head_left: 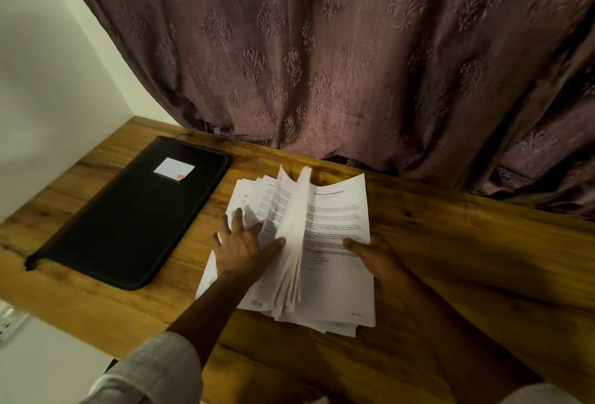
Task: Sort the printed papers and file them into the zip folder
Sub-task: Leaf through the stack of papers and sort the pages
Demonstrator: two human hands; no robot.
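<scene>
**A:** What sits at your far left?

**B:** A plain white wall runs down to the corner. A white wall socket shows at the lower left edge, below the counter's rim.

**A:** And next to that?

**B:** Your flat black zip folder lies at an angle on the brown wooden counter. A small white label with an orange patch sits near its far end. The folder is just left of the papers and touches neither them nor your hands.

**A:** Where are the papers?

**B:** The stack of white printed papers lies on the counter in front of you, to the right of the folder, and it is fanned out unevenly. Several sheets stand up curved from its middle.

**A:** Your left hand?

**B:** Your left hand lies on the left part of the stack. Its fingers are spread straight and press the sheets down, and the thumb rests against the raised sheets. It grips nothing. A pale sleeve covers your arm near the bottom edge.

**A:** And the right?

**B:** Your right hand is at the stack's right edge with its thumb on the top page. The other fingers are hidden, so I cannot tell whether they curl round the sheets.

**A:** Behind it all?

**B:** A purple-brown patterned curtain hangs down to the counter's far edge.
</scene>
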